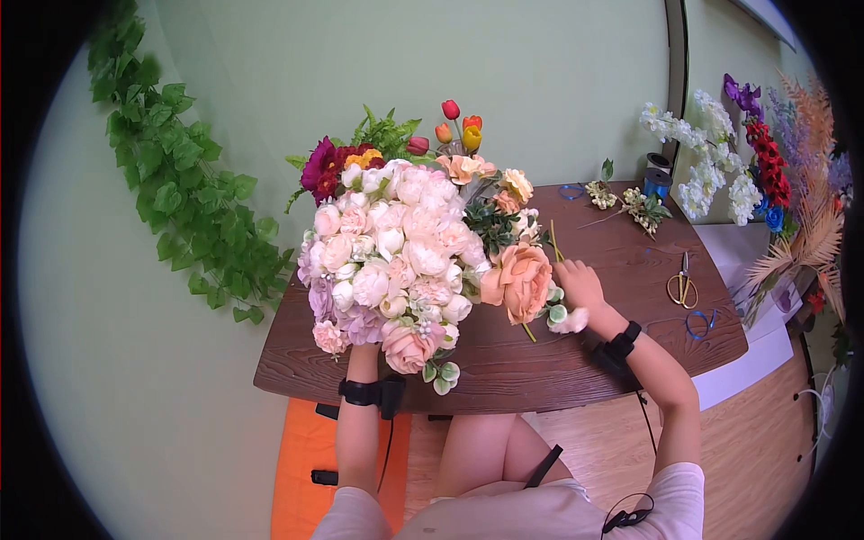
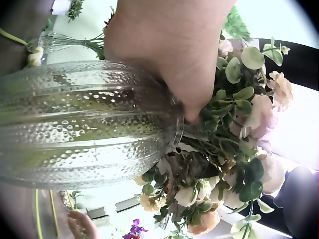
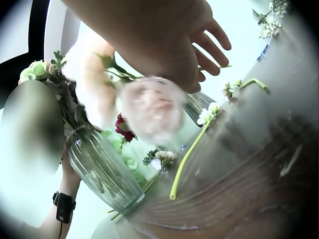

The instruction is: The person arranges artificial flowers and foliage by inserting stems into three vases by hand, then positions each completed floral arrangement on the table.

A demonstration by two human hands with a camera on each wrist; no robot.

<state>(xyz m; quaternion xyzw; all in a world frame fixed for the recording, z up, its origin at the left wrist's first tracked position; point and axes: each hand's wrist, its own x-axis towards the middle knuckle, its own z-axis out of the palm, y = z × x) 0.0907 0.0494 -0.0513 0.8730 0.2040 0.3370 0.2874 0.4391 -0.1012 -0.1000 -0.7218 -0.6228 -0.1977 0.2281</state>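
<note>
My left hand (image 2: 167,50) grips the neck of a ribbed clear glass vase (image 2: 84,129), its thumb bent at the rim. In the head view that hand is hidden under a large bouquet (image 1: 396,238) of pale pink and white flowers. A big peach rose (image 1: 520,281) juts from the bouquet's right side. Close to it, my right hand (image 1: 580,283) reaches low over the table, fingers loosely extended beside a green stem (image 1: 555,241). A blurred pale pink flower (image 3: 152,109) overlaps that wrist. A short flower stem (image 3: 187,162) lies on the table below.
Gold-handled scissors (image 1: 683,286), a blue wire loop (image 1: 700,324) and a ribbon spool (image 1: 658,180) lie on the right of the dark wooden table (image 1: 621,234). Tulips (image 1: 471,135) stand behind the bouquet. More artificial flowers (image 1: 768,162) are at far right; ivy (image 1: 184,148) hangs at left.
</note>
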